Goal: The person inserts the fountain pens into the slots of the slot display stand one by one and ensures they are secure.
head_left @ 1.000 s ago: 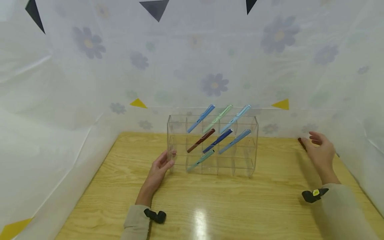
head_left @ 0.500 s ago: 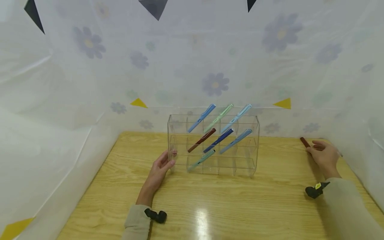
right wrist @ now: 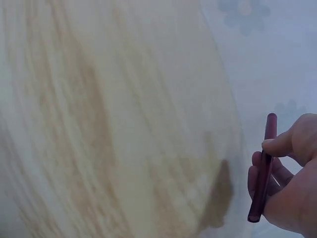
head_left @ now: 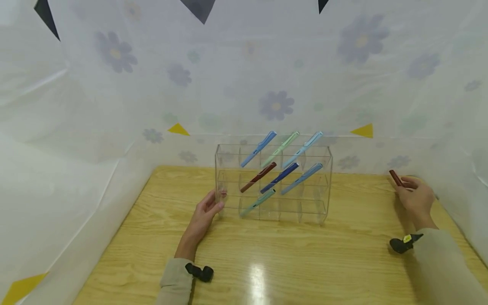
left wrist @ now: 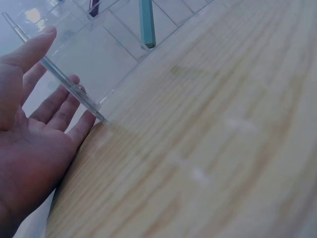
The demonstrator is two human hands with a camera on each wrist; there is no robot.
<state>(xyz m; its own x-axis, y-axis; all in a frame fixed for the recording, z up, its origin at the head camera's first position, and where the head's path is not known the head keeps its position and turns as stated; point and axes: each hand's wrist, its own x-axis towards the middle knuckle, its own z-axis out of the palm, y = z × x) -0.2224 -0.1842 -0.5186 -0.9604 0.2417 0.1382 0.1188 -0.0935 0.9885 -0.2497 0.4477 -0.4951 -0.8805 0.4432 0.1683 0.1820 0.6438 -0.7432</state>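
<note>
A clear acrylic pen rack [head_left: 330,186] with three tiers stands on the table in the head view. My left hand [head_left: 201,214] holds its left side panel, thumb at the front and fingers behind, as the left wrist view also shows. My right hand [head_left: 418,200] pinches a dark red pen [right wrist: 263,171] near the table's far right corner. On the top tier lean a blue pen [head_left: 259,149], a pale green pen [head_left: 281,149] and a light blue pen [head_left: 303,149]. The middle tier bears another dark red pen [head_left: 258,177], a dark blue pen [head_left: 280,178] and a mid-blue pen [head_left: 302,178].
A grey-green pen [head_left: 258,203] leans alone on the rack's bottom tier, at the left. The wooden table [head_left: 289,262] meets a white flowered curtain [head_left: 236,84] at the back and sides. Yellow triangles [head_left: 364,131] mark the curtain.
My right hand has taken hold of the dark red pen and tilted it up, shifting slightly right. The left hand and the rack look unmoved.
</note>
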